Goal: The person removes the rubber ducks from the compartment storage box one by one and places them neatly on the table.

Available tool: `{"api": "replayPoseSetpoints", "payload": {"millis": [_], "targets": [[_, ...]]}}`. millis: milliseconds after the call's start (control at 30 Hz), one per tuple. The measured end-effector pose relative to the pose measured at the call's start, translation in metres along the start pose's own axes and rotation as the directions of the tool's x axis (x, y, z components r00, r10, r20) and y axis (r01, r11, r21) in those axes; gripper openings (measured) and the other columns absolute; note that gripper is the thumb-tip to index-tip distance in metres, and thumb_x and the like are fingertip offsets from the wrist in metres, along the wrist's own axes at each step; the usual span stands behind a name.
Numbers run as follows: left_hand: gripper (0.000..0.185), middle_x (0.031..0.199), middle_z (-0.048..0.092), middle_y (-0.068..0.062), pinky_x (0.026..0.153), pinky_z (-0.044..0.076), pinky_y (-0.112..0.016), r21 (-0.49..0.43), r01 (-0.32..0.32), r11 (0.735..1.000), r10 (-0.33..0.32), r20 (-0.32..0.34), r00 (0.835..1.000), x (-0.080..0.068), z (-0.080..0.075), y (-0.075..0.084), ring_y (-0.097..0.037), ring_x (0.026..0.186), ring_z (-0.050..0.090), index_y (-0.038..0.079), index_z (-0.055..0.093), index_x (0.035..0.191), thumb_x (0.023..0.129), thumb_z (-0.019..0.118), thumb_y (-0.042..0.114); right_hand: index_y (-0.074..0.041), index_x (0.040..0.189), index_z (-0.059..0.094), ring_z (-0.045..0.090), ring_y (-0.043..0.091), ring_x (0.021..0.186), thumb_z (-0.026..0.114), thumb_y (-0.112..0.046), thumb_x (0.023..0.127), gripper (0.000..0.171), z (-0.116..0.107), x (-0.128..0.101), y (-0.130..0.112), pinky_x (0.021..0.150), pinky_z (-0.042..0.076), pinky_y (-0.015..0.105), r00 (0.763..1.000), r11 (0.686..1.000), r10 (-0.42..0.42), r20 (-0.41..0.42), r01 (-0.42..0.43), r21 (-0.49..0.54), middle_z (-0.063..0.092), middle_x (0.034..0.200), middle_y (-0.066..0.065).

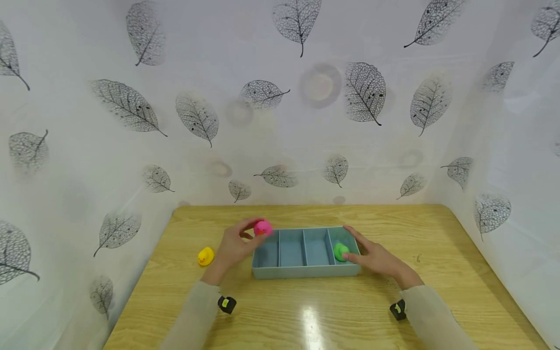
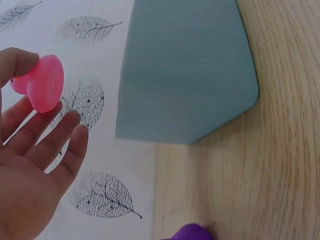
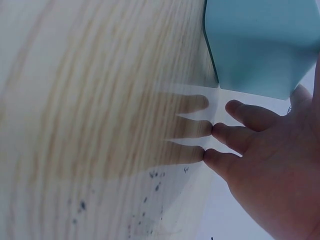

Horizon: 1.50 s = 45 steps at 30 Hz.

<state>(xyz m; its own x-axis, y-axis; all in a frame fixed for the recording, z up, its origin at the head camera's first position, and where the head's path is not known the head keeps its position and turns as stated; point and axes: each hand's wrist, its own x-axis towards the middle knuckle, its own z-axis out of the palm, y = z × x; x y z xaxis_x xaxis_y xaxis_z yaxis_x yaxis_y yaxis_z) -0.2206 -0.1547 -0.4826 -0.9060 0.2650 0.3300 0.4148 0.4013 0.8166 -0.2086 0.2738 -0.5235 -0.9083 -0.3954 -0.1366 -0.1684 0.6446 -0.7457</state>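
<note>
My left hand (image 1: 232,248) pinches pink rubber duck (image 1: 263,227) over tray's nine-o'clock end compartment; right hand (image 1: 376,257), fingers relaxed, steadies blue-grey four-compartment plastic tray (image 1: 306,271) at three o'clock.

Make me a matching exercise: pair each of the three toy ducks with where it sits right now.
Things:
1. pink duck
2. green duck
3. yellow duck

Places:
A. on the wooden table, left of the tray
B. in the tray's rightmost compartment
C. held in the left hand, above the tray's left end

Pairs: 1-C, 2-B, 3-A
</note>
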Motion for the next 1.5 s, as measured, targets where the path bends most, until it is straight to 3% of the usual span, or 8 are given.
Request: {"api": "replayPoseSetpoints", "payload": {"millis": [200, 467, 700, 933, 1033, 1233, 1500], "targets": [[0.047, 0.133, 0.074, -0.008, 0.080, 0.062, -0.026, 0.005, 0.025, 1.000, -0.025, -0.052, 0.998, -0.006, -0.016, -0.007, -0.030, 0.121, 0.070, 0.009, 0.070, 0.136, 0.092, 0.083, 0.021, -0.051, 0.166, 0.011, 0.030, 0.053, 0.154, 0.065, -0.054, 0.101, 0.085, 0.000, 0.001, 0.000, 0.116, 0.033, 0.076, 1.000, 1.000, 0.001, -0.006, -0.001, -0.002, 0.015, 0.178, 0.009], [0.045, 0.132, 0.073, -0.016, 0.076, 0.062, -0.024, 0.026, 0.038, 0.999, -0.034, -0.133, 0.991, -0.018, -0.038, -0.022, -0.037, 0.120, 0.071, 0.005, 0.070, 0.134, 0.092, 0.082, 0.013, -0.045, 0.168, 0.009, 0.028, 0.056, 0.154, 0.064, -0.056, 0.101, 0.087, -0.001, 0.001, 0.000, 0.116, 0.032, 0.077, 1.000, 1.000, -0.006, -0.003, 0.006, -0.020, 0.014, 0.177, 0.015], [0.044, 0.131, 0.074, -0.017, 0.077, 0.061, -0.024, 0.061, 0.086, 0.994, -0.075, -0.168, 0.983, -0.030, -0.055, -0.030, -0.039, 0.120, 0.070, 0.005, 0.070, 0.134, 0.093, 0.081, 0.013, -0.052, 0.166, 0.010, 0.029, 0.053, 0.155, 0.065, -0.055, 0.101, 0.085, 0.000, 0.001, 0.000, 0.117, 0.031, 0.076, 1.000, 1.000, 0.014, 0.001, -0.014, 0.002, 0.015, 0.178, 0.010], [0.042, 0.132, 0.074, -0.012, 0.078, 0.059, -0.020, 0.119, 0.131, 0.984, -0.108, -0.187, 0.976, -0.039, -0.075, -0.039, -0.009, 0.116, 0.069, 0.009, 0.070, 0.135, 0.095, 0.080, 0.019, -0.049, 0.166, 0.011, 0.027, 0.054, 0.155, 0.065, -0.053, 0.101, 0.085, 0.000, 0.000, -0.001, 0.116, 0.032, 0.077, 1.000, 1.000, 0.001, 0.004, -0.001, 0.003, 0.014, 0.177, 0.013], [0.042, 0.133, 0.074, -0.013, 0.078, 0.058, -0.019, 0.141, 0.147, 0.979, -0.116, -0.208, 0.971, -0.043, -0.082, -0.041, -0.010, 0.115, 0.069, 0.010, 0.070, 0.135, 0.096, 0.079, 0.021, -0.047, 0.167, 0.012, 0.028, 0.055, 0.155, 0.065, -0.052, 0.102, 0.085, -0.001, -0.001, -0.001, 0.116, 0.032, 0.077, 1.000, 1.000, -0.004, 0.002, 0.004, -0.003, 0.014, 0.177, 0.014], [0.042, 0.133, 0.073, -0.014, 0.078, 0.057, -0.017, 0.174, 0.167, 0.970, -0.124, -0.234, 0.964, -0.052, -0.094, -0.050, 0.011, 0.109, 0.061, 0.011, 0.070, 0.136, 0.097, 0.078, 0.022, -0.048, 0.167, 0.010, 0.026, 0.053, 0.155, 0.064, -0.054, 0.101, 0.086, -0.001, 0.000, -0.002, 0.117, 0.031, 0.076, 1.000, 1.000, 0.008, 0.010, -0.008, 0.009, 0.013, 0.178, 0.013], [0.042, 0.133, 0.073, -0.016, 0.076, 0.055, -0.014, 0.169, 0.210, 0.963, -0.164, -0.254, 0.953, -0.065, -0.106, -0.060, 0.022, 0.105, 0.054, 0.008, 0.069, 0.136, 0.098, 0.077, 0.024, -0.054, 0.165, 0.009, 0.028, 0.053, 0.155, 0.064, -0.055, 0.101, 0.085, 0.001, 0.001, -0.001, 0.117, 0.031, 0.076, 1.000, 1.000, 0.014, 0.011, -0.014, 0.024, 0.013, 0.178, 0.010]]}}
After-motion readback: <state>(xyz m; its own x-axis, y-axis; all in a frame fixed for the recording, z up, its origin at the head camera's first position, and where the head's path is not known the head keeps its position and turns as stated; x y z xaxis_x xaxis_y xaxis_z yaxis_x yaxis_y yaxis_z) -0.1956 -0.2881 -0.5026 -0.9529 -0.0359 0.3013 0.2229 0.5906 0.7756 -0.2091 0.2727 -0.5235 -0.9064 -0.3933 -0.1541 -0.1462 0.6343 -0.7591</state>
